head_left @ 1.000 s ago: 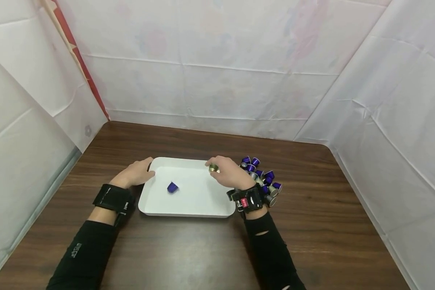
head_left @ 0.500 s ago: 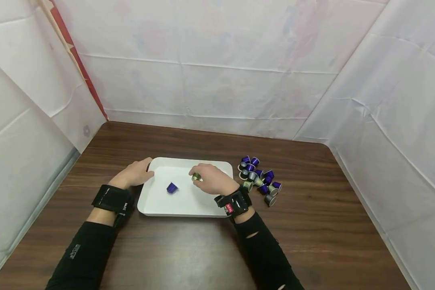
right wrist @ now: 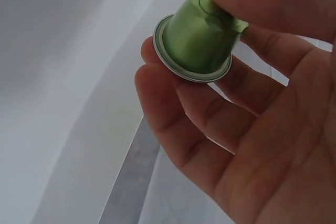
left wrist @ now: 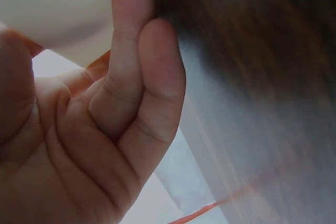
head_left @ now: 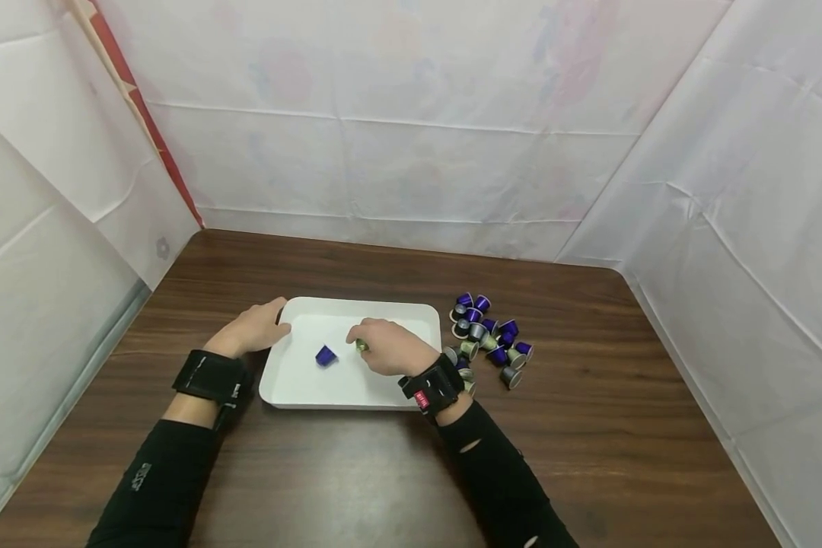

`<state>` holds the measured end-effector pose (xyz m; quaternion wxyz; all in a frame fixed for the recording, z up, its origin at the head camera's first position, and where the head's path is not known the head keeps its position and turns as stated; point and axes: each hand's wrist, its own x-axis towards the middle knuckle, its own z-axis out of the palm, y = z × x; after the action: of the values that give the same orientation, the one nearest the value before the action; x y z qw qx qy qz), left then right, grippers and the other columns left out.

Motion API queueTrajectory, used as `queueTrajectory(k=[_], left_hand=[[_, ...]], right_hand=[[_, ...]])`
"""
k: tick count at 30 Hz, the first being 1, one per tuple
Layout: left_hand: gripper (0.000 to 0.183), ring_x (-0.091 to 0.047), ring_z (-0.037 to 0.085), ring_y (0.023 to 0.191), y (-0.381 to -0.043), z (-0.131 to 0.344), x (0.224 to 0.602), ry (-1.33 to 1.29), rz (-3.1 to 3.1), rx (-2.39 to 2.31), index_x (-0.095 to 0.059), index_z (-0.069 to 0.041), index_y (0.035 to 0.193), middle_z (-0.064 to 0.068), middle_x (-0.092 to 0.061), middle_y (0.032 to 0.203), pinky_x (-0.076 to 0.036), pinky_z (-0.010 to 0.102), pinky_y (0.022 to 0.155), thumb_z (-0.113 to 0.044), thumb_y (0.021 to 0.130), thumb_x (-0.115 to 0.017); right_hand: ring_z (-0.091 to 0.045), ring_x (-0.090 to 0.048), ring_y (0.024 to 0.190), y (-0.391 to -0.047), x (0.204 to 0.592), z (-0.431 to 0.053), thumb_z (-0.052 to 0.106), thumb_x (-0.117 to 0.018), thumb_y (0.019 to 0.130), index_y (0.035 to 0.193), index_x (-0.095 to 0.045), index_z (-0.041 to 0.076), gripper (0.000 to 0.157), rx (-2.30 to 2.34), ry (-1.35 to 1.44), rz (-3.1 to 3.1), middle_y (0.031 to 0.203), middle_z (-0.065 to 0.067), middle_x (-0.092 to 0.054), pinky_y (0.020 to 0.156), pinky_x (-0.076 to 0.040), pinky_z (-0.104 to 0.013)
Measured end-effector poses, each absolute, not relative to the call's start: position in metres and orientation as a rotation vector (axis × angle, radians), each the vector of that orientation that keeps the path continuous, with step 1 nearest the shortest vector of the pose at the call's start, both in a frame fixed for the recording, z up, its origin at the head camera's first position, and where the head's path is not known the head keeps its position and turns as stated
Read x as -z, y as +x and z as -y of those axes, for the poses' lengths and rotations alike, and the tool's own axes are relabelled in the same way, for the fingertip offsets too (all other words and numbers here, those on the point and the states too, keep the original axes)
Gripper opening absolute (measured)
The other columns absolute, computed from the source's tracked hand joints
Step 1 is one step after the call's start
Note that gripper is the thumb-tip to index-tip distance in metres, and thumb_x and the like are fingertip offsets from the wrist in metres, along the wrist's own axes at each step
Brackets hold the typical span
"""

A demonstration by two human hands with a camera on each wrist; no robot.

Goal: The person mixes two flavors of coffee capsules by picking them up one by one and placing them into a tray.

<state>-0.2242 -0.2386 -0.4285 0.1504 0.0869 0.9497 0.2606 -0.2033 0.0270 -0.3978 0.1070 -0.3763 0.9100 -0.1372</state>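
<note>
A white tray [head_left: 315, 390] lies on the wooden table, with one purple coffee capsule [head_left: 325, 355] on its bare floor left of centre. At the tray's left edge my left hand [head_left: 250, 329] grips the rim, thumb on the inner side. In the left wrist view the fingers [left wrist: 157, 77] are bent beside the pale tray. My right hand [head_left: 393, 346] is over the middle of the tray, to the right of the purple capsule. Its thumb and fingers pinch a green coffee capsule [right wrist: 197, 38], which the head view shows only in part.
Several purple, silver and green capsules [head_left: 507, 339] lie in a loose group right of the tray. My right wrist partly covers those nearest it. White sheeting [head_left: 383, 167] encloses the dark wooden table [head_left: 301, 472] at the back and both sides.
My right hand has moved left and slightly nearer across the tray with the green capsule, from the tray's right part to its middle. The left hand and purple capsule stay put.
</note>
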Motion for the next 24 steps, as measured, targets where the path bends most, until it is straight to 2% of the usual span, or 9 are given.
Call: queueTrajectory(k=[14, 24], left_hand=[[0.039, -0.056, 0.028, 0.083, -0.2214, 0.238, 0.4271, 0.262, -2.73, -0.767, -0.04, 0.004, 0.128, 0.023, -0.059, 0.109, -0.045, 0.045, 0.073, -0.017, 0.096, -0.046], [0.04, -0.056, 0.028, 0.083, -0.2231, 0.2377, 0.4275, 0.262, -2.735, -0.76, -0.04, 0.005, 0.128, 0.025, -0.059, 0.11, -0.045, 0.047, 0.074, -0.017, 0.096, -0.046]], right_hand=[[-0.009, -0.054, 0.089, -0.1975, 0.3986, -0.0232, 0.008, -0.057, 0.091, 0.119, -0.064, 0.01, 0.029, 0.359, -1.143, -2.674, 0.108, -0.001, -0.061, 0.08, -0.044, -0.023], [-0.013, -0.056, 0.102, -0.1969, 0.3914, -0.0299, 0.014, -0.056, 0.093, 0.121, -0.062, 0.011, 0.028, 0.368, -1.065, -2.685, 0.113, -0.002, -0.061, 0.09, -0.043, -0.028]])
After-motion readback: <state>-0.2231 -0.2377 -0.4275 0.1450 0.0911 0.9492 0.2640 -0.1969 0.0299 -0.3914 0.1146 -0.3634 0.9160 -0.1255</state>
